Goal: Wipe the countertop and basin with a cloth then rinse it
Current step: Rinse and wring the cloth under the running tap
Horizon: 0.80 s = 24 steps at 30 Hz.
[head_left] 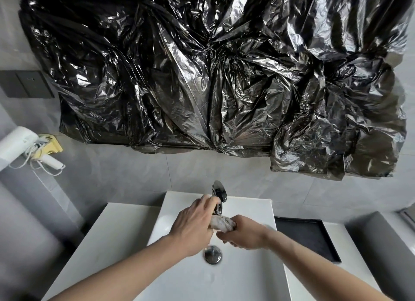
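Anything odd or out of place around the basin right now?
Yes: crumpled black plastic sheeting covers the wall above the tap, where a mirror might hang. On the left, a white hairdryer sits with its cord tangled. The basin itself looks normal.

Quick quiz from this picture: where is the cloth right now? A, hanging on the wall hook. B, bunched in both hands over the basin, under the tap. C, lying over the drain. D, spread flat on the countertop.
B: the cloth is gripped between the left hand and the right hand, just below the tap, above the basin.
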Tool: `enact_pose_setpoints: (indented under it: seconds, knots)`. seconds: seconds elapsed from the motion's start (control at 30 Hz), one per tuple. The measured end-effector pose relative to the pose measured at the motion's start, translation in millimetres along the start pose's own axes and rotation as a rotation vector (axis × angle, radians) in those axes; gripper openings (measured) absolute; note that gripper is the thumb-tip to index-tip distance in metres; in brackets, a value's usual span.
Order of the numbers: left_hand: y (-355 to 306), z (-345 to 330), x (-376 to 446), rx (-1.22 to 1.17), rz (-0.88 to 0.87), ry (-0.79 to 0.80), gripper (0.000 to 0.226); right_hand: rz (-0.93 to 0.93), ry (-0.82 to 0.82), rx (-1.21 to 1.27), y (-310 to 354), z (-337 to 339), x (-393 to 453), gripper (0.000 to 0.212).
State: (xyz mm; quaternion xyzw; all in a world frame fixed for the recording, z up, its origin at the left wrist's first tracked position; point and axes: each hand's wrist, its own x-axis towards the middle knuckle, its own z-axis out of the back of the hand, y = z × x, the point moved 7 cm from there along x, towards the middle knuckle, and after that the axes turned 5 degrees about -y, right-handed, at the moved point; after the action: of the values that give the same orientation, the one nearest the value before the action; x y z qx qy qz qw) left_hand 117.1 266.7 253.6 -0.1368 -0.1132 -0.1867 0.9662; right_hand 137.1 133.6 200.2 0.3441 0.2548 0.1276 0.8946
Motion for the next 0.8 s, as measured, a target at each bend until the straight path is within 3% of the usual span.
enact_pose_setpoints:
  seconds: [0.07, 0.13, 0.2, 0.27, 0.33, 0.4, 0.5, 0.6, 0.67, 0.73, 0.8]
  knots:
    - [-15, 4, -13, 0.018, -0.255, -0.089, 0.067, -0.060, 0.160, 0.190, 4, -5, -8, 0.027]
    - [-20, -5, -23, 0.049, -0.371, -0.069, 0.074, -0.069, 0.349, 0.383, 14, -17, -15, 0.036]
    - [-13, -13, -21, 0.039, -0.334, -0.045, 0.063, -0.052, 0.491, 0.515, 27, -27, -21, 0.042]
    - [1, -15, -13, 0.084, -0.271, -0.016, 0.045, -0.062, 0.496, 0.536, 34, -34, -22, 0.046]
    - [12, -19, -8, 0.184, -0.246, 0.015, 0.033, -0.110, 0.433, 0.460, 33, -38, -19, 0.050]
    - [15, -25, -8, 0.184, -0.216, 0.088, 0.037, -0.123, 0.363, 0.317, 31, -37, -17, 0.054]
    - [10, -27, -13, 0.041, -0.153, 0.181, 0.044, -0.082, 0.266, 0.117, 34, -29, -19, 0.020]
    - [8, -19, -13, -0.005, -0.090, 0.194, 0.023, -0.097, 0.041, 0.002, 17, -15, -8, 0.013]
    - [12, -14, -10, 0.052, -0.022, 0.230, 0.010, -0.100, -0.137, 0.042, 6, -6, -4, 0.034]
    - [15, -12, -7, 0.068, 0.065, 0.307, 0.018, 0.046, -0.272, -0.007, 11, 0, -5, 0.065]
    - [14, -9, -4, 0.032, 0.133, 0.374, 0.024, 0.230, -0.348, -0.174, 23, 1, -10, 0.079]
